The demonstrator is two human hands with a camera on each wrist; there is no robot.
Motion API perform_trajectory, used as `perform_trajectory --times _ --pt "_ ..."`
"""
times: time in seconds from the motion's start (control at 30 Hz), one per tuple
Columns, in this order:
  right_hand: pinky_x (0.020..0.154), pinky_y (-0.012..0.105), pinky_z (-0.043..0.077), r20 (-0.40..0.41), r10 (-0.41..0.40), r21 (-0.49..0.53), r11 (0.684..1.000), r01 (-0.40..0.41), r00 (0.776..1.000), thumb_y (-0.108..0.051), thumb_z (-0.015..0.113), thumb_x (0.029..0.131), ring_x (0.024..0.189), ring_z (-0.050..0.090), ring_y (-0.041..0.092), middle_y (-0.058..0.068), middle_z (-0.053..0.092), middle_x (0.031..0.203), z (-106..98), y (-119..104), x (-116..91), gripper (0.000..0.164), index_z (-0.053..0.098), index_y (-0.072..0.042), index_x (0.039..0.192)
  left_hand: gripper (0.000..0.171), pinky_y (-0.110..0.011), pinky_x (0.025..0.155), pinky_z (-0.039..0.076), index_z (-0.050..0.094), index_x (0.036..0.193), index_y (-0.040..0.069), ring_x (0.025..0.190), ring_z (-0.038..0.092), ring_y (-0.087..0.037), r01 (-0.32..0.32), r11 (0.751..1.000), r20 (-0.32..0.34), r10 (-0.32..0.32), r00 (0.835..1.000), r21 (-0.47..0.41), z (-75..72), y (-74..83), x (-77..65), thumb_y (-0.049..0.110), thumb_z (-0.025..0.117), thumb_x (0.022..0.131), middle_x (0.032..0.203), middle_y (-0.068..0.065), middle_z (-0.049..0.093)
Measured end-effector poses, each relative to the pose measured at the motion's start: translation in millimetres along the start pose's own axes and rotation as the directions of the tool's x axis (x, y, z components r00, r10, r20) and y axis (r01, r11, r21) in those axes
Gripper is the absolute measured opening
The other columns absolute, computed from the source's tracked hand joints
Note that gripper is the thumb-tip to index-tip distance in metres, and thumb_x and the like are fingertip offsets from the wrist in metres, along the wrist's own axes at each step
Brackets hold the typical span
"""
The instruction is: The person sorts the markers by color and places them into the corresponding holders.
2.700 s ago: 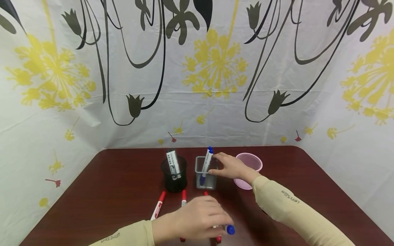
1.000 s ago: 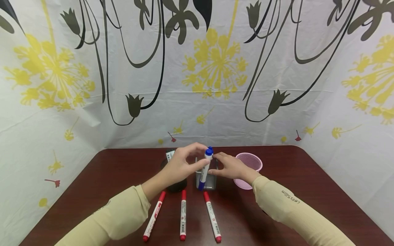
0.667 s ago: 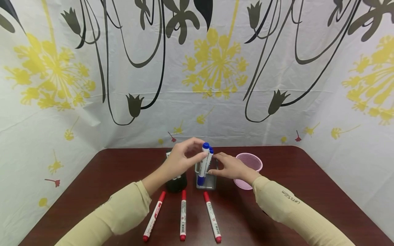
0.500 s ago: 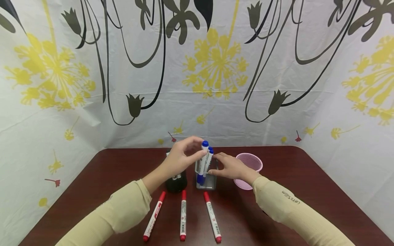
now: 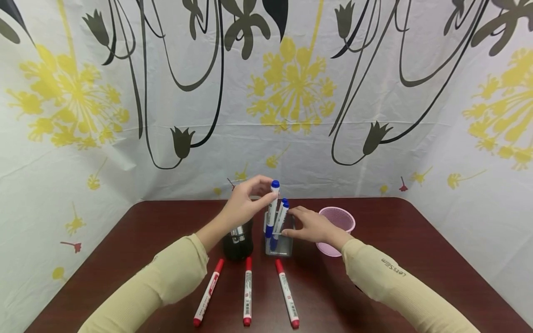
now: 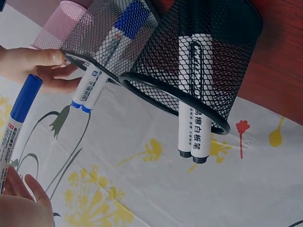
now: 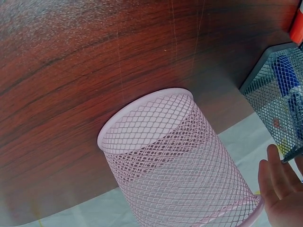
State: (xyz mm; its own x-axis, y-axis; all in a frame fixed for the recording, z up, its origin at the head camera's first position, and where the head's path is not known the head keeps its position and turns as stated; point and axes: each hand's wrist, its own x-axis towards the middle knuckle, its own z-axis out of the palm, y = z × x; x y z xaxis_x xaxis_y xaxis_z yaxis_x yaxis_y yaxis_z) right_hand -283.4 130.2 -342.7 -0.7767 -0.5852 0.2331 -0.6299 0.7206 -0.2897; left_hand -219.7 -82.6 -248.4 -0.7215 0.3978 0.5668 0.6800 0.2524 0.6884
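Observation:
My left hand pinches a white marker with blue ends, held nearly upright. The marker's lower end overlaps the back left of a grey mesh pen holder in the head view. In the left wrist view the marker stands apart from the holder's rim. Two more blue markers lean inside that holder. My right hand grips the holder's right side at the rim, thumb in front and fingers behind. Part of the right hand's fingers shows at the rim in the right wrist view.
A black mesh pen holder with black markers stands left of the grey one. To the right is a pink mesh pen holder. Three red markers lie in front: left, middle, right.
My left hand has carried the blue marker from low over the red markers up to the grey holder, then raised it further and slightly left. The right hand has stayed put.

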Motion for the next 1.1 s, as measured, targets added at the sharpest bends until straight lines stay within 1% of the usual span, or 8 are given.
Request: perform_trajectory --times 0.03,0.07,0.13,0.27,0.43,0.63,0.8,1.1 --pt "0.07 0.035 0.044 0.0 0.0 0.001 1.0 0.0 1.0 -0.054 0.059 0.075 0.083 0.052 0.017 0.008 0.053 0.105 0 0 0 0.067 0.051 -0.007 0.121 0.024 -0.031 0.075 0.046 0.055 0.107 0.0 0.084 0.057 -0.017 0.004 1.0 -0.002 -0.004 1.0 0.006 0.0 -0.3 1.3 0.009 0.058 0.085 0.09 -0.007 0.06" --pt "0.07 0.035 0.044 0.0 0.0 0.001 1.0 0.0 1.0 -0.054 0.059 0.075 0.084 0.052 0.017 0.008 0.053 0.105 -1 0 0 0.067 0.051 -0.007 0.121 0.024 -0.03 0.075 0.045 0.055 0.108 0.0 0.084 0.056 -0.017 0.011 1.0 -0.004 -0.011 1.0 0.01 0.4 -4.5 3.4 0.009 0.058 0.086 0.091 -0.007 0.06" --pt "0.071 0.036 0.044 -0.001 0.0 0.0 1.0 0.0 1.0 -0.054 0.059 0.075 0.084 0.052 0.017 0.009 0.053 0.106 -1 0 0 0.066 0.051 -0.007 0.121 0.026 -0.031 0.076 0.045 0.054 0.109 -0.003 0.085 0.056 -0.022 0.038 0.999 -0.009 -0.038 0.999 0.013 0.8 -4.5 6.5 0.007 0.058 0.085 0.093 -0.012 0.059" --pt "0.072 0.036 0.044 -0.001 0.003 -0.003 1.0 -0.003 1.0 -0.054 0.059 0.075 0.085 0.052 0.016 0.008 0.053 0.107 -1 0 0 0.067 0.051 -0.007 0.121 0.029 -0.032 0.075 0.045 0.054 0.11 0.0 0.085 0.056 -0.019 0.043 0.999 -0.03 -0.043 0.999 -0.006 3.1 -27.9 14.8 0.013 0.06 0.085 0.094 -0.009 0.06" --pt "0.075 0.037 0.044 0.005 0.001 0.005 1.0 -0.001 1.0 -0.054 0.059 0.075 0.087 0.052 0.016 0.009 0.053 0.109 -1 0 0 0.068 0.05 -0.006 0.122 0.029 -0.033 0.072 0.046 0.056 0.109 0.004 0.082 0.057 -0.017 0.047 0.999 -0.046 -0.048 0.998 -0.022 2.9 -32.8 18.7 0.019 0.06 0.085 0.092 -0.006 0.06" --pt "0.075 0.037 0.045 -0.001 0.005 -0.003 1.0 -0.005 1.0 -0.055 0.059 0.075 0.088 0.052 0.016 0.006 0.053 0.108 -1 0 -1 0.067 0.051 -0.006 0.121 0.029 -0.027 0.068 0.047 0.056 0.11 0.008 0.08 0.057 -0.013 0.059 0.998 -0.063 -0.059 0.996 -0.001 4.1 -38.4 22.9 0.023 0.06 0.085 0.09 -0.002 0.06" --pt "0.078 0.038 0.044 -0.003 0.0 -0.002 1.0 0.0 1.0 -0.055 0.058 0.075 0.091 0.053 0.017 0.008 0.053 0.11 0 -1 -2 0.069 0.05 -0.005 0.122 0.028 -0.027 0.07 0.046 0.057 0.108 0.008 0.079 0.057 -0.011 0.057 0.998 -0.082 -0.055 0.995 0.018 5.9 -45.0 26.6 0.022 0.06 0.085 0.089 0.0 0.06" --pt "0.079 0.038 0.044 -0.021 -0.01 -0.005 1.0 0.01 1.0 -0.055 0.058 0.075 0.092 0.054 0.018 0.008 0.054 0.109 1 0 -2 0.069 0.05 -0.004 0.121 0.03 -0.028 0.071 0.046 0.056 0.11 0.007 0.082 0.057 -0.012 0.079 0.996 -0.082 -0.076 0.994 0.034 10.2 -50.6 32.7 0.023 0.059 0.086 0.091 -0.001 0.061"
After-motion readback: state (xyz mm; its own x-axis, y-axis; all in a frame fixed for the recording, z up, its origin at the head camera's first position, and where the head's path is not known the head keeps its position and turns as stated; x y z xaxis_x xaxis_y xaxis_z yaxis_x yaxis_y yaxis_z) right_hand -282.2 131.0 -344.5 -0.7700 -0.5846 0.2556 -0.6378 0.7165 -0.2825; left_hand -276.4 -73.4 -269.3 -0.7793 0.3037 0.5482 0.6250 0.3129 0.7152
